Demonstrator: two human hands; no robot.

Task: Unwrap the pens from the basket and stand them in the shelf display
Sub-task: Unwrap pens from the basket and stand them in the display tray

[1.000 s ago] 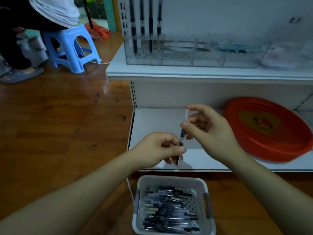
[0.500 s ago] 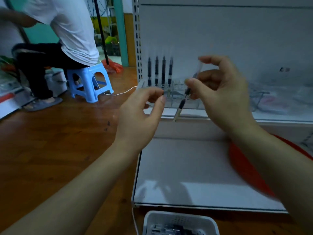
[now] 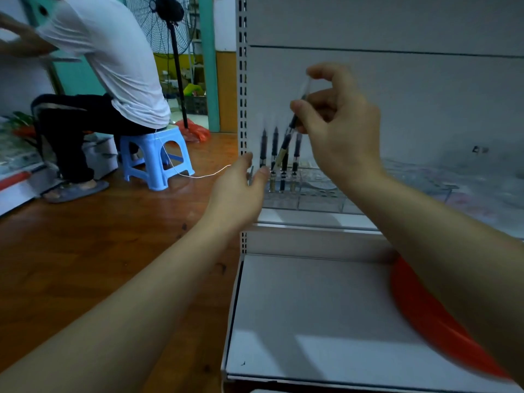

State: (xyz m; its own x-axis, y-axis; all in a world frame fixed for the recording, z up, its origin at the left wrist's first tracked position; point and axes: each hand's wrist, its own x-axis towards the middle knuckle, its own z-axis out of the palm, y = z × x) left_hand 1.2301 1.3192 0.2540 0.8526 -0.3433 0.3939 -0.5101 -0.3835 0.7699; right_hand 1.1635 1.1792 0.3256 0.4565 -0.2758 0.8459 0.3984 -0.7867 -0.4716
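Held pen: upper part hidden behind the right hand; clear top end motion-blurred.
Left hand: fingertips blurred; the thin object at them is too small to identify.
Standing pens: lower ends partly hidden behind the left hand; caps blurred.
Clear display rack: right portion blurred; contents unreadable.
Red tray: blurred; partly hidden by the right forearm and cut by the frame edge.
Seated person: head cut off by the top edge.
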